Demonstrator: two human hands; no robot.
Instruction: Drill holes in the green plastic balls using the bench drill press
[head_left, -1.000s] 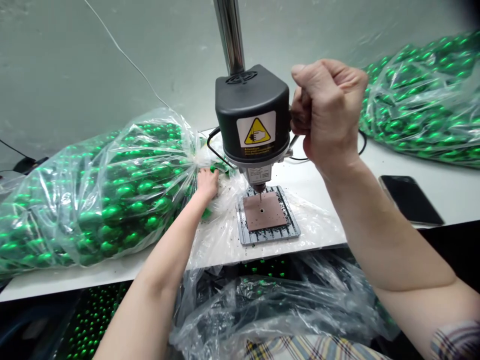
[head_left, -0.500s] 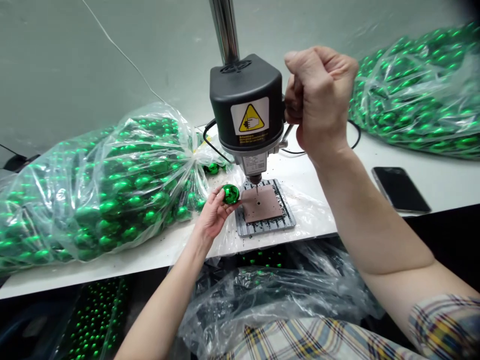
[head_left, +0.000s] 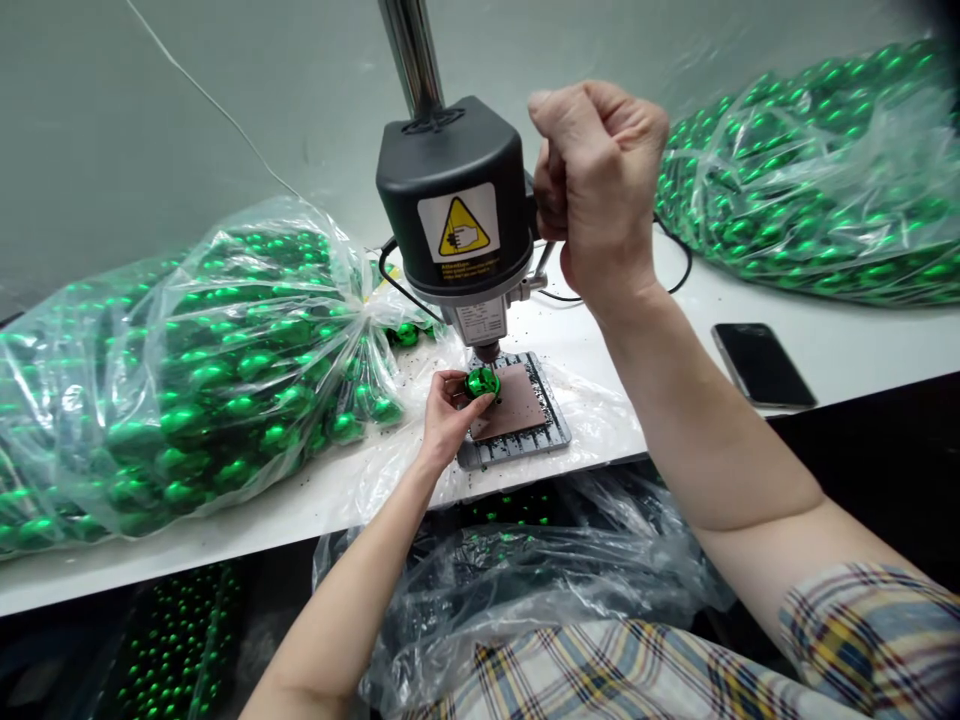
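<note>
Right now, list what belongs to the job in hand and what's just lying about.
In use, it seems:
green ball in left hand
drill press, right hand on its lever
brown pad on metal base
probably left bag of balls

Lying about, apparently:
phone

Bright highlights, dark upper-right corner

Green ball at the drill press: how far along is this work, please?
Done: dark chips on the base plate suggest some drilling. In hand: the left hand holds the green ball below the chuck; the right hand is closed at the lever. Left: probably this ball; whether those in the bags are drilled, I cannot tell.
</note>
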